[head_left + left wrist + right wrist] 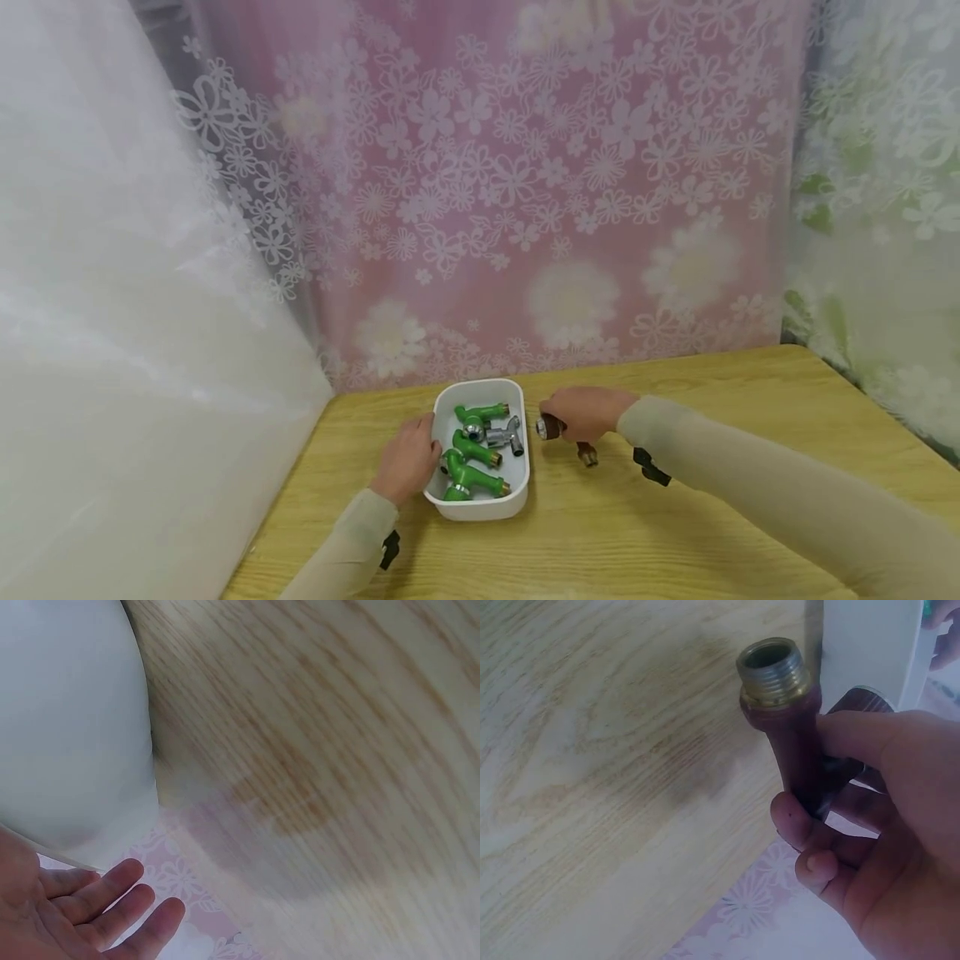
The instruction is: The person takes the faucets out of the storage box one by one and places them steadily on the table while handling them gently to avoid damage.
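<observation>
From the head view, a white tray (517,492) sits near the back edge of a wooden surface (750,392), holding green faucets (472,471) and one grey faucet (506,433). The left hand (408,467) rests against the tray's left wall, fingers straight. The right hand (585,414) grips a dark brown faucet (551,428) just right of the tray, low over the surface. Open wood stretches to the right and toward the viewer; flowered curtains (525,208) close in the back and sides.

In the left wrist view, the left hand (71,915) shows relaxed, spread fingers beside the tray's white wall (67,720).

In the right wrist view, the right hand (870,825) curls round the brown faucet (795,750), its brass threaded end (772,671) pointing up, close to the tray's wall (866,649).
</observation>
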The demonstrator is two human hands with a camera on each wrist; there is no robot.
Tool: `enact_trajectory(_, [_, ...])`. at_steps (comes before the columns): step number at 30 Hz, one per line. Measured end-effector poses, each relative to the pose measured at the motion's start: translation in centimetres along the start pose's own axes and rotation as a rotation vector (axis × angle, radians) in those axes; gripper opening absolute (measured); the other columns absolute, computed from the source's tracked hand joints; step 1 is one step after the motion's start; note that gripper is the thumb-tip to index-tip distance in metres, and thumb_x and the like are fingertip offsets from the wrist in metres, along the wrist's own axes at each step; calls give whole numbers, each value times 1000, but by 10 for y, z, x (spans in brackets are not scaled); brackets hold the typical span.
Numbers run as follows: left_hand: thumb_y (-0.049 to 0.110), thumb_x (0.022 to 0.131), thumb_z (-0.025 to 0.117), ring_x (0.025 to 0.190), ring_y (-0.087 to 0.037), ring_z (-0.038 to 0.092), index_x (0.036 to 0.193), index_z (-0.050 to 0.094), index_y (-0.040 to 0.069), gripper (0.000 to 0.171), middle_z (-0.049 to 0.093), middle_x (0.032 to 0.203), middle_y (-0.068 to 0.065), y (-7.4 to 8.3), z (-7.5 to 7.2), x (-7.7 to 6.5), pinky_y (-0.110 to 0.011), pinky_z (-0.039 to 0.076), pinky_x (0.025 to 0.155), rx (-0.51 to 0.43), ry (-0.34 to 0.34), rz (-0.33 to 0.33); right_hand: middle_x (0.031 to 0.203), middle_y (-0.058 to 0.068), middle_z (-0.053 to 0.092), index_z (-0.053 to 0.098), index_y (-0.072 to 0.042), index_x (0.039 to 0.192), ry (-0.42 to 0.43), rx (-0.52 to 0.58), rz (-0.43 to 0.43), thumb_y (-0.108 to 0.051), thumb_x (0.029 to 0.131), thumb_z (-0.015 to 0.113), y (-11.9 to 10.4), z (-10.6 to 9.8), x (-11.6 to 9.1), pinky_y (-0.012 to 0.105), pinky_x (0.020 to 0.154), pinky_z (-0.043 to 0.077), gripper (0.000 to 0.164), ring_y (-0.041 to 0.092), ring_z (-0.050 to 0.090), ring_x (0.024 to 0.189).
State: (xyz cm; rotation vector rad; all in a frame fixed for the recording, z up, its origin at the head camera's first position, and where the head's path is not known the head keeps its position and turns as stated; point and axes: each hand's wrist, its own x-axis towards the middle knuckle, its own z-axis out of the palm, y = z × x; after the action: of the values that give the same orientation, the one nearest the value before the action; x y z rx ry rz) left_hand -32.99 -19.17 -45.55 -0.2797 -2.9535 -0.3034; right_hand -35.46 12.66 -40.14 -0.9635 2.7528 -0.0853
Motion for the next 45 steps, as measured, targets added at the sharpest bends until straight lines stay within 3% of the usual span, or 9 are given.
enact_trajectory(18, [18,100,56,125,-36,57,146,46,-1,51,58,136,-21,1,-1,-4,-51,53,99,-29,28,50,90,-10,60,64,-22,102,34,30,22,-17,92,72,19,31,19,33,72,46,13,11,54,80])
enact_trajectory(20, [18,101,56,126,-35,57,147,46,-1,51,58,137,-20,1,0,-4,-51,54,98,-30,27,43,97,-6,62,66,-20,105,38,17,17,-18,93,71,20,32,21,34,74,47,13,12,56,83])
enact_trajectory(23, [18,101,56,127,-35,56,147,45,0,51,57,138,-20,2,0,-3,-51,53,99,-39,28,35,124,9,65,68,-13,116,39,-4,16,-19,94,70,20,32,23,36,81,52,23,20,64,100])
enact_trajectory(27, [19,101,55,129,-35,55,148,45,0,52,57,140,-20,2,-1,-1,-51,51,102,-43,26,28,149,24,48,66,-8,125,32,16,28,-20,95,70,20,30,23,42,92,54,33,32,61,121])
enact_trajectory(34, [18,101,54,130,-34,54,148,45,0,51,56,141,-19,1,-2,-1,-52,51,102,-42,21,26,136,17,60,68,-9,122,66,37,13,-19,95,68,20,34,27,41,87,53,29,28,64,111])
enact_trajectory(41, [20,102,55,131,-34,54,149,45,1,52,56,142,-19,1,0,-2,-52,50,103,-38,12,19,132,16,58,67,-8,123,86,18,5,-19,95,67,19,40,34,39,84,53,29,21,63,101])
enact_trajectory(45, [20,102,54,130,-34,54,149,44,1,52,56,141,-19,0,-1,-3,-52,51,102,-50,9,17,115,7,60,69,-11,118,96,7,7,-19,95,68,15,40,36,36,79,52,25,15,57,89])
